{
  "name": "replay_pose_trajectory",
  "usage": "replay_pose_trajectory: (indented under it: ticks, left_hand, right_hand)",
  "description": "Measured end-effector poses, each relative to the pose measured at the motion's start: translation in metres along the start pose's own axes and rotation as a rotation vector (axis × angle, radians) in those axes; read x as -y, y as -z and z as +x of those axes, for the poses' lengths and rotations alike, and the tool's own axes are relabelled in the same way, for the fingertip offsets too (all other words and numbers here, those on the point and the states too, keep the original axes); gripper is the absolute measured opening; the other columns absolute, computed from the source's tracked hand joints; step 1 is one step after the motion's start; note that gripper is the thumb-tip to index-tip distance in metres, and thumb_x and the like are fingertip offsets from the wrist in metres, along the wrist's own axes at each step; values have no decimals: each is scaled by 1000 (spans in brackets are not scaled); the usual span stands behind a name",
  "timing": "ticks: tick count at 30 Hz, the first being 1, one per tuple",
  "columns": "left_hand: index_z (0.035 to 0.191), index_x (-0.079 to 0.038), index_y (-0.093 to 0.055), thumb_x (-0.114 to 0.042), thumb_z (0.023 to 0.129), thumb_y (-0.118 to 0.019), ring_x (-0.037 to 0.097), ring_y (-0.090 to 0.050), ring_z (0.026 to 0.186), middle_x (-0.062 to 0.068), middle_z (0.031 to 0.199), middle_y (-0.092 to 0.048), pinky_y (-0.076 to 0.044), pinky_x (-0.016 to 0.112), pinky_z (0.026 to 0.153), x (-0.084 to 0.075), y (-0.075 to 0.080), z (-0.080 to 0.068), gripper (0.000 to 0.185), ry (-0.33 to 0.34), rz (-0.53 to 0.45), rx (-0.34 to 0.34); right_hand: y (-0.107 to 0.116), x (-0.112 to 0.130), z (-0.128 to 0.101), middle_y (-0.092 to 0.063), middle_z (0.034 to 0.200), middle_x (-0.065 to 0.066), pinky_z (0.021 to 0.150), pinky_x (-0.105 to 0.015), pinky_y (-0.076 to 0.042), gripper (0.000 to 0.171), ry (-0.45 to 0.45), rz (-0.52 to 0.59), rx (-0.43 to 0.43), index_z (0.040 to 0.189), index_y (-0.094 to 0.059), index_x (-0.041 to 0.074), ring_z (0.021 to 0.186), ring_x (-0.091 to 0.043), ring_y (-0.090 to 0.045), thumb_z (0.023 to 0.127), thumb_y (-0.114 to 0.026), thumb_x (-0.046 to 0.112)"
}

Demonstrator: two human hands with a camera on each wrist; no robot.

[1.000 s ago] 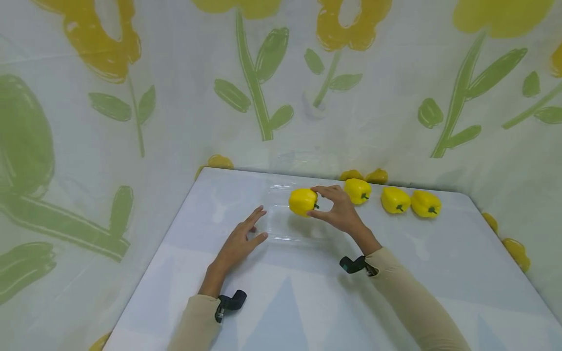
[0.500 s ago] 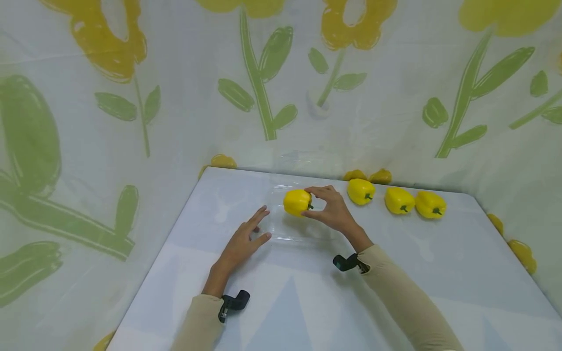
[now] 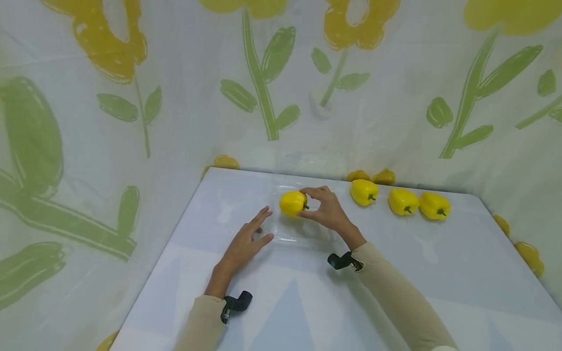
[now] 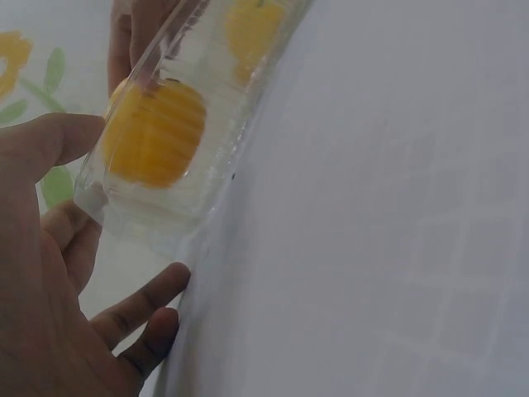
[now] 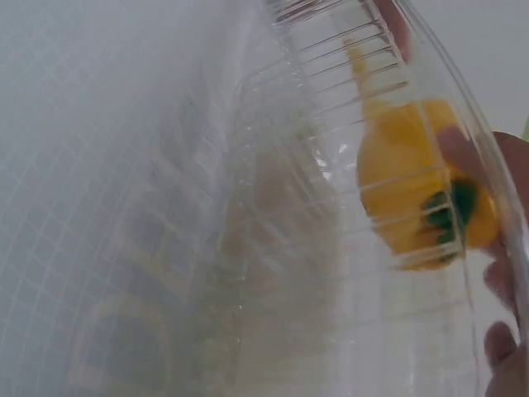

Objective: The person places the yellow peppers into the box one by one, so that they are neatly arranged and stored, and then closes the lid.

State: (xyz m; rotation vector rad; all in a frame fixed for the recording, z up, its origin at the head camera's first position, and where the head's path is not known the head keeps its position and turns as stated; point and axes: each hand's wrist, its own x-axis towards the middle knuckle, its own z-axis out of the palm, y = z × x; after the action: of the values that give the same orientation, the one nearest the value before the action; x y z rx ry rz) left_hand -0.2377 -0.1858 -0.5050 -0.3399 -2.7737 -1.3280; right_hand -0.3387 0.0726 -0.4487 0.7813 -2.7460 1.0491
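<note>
The right hand's (image 3: 326,210) fingers pinch one yellow bell pepper (image 3: 291,204), not yet released, in or just above a clear plastic container (image 3: 291,239); the left hand's (image 3: 243,246) fingers lie extended beside it; three other bell peppers (image 3: 403,201) sit outside, on the table (image 3: 483,273)

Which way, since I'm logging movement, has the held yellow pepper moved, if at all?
Yes, in the head view the held yellow pepper has moved left, away from the nearest resting pepper.
</note>
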Motion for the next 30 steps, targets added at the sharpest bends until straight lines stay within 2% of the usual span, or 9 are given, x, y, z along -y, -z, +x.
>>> replay_pose_trajectory:
  ticks: [8,16,22,30]
  left_hand:
    - [157,-34,-34,-40,98,-63,18,-51,115,-26,161,-19,-45,44,91,-4,1,-1,66,20,-19,11]
    - [157,-31,-34,-38,98,-63,18,-53,114,-25,161,-20,-45,43,89,-7,5,-1,66,4,-16,7]
    - [156,-35,-34,-41,98,-63,19,-53,115,-26,160,-21,-45,45,89,-8,5,-1,66,9,-9,5]
    - [156,-41,-32,-44,98,-62,16,-52,113,-29,160,-19,-45,44,88,0,2,0,65,4,13,2]
  right_hand:
    - [-10,0,6,-64,132,0,97,-54,-40,65,-33,-10,43,137,-63,21,117,-25,-45,78,-87,35]
    - [-16,-1,9,-63,127,1,94,-52,-38,65,-58,13,62,137,-63,23,116,-25,-43,78,-87,37]
    - [-19,-2,12,-62,129,1,94,-50,-36,68,-86,-5,103,140,-60,24,118,-25,-41,80,-85,40]
    - [-20,1,15,-57,143,-1,97,-51,-31,70,-91,-30,151,145,-55,19,123,-26,-39,84,-81,38]
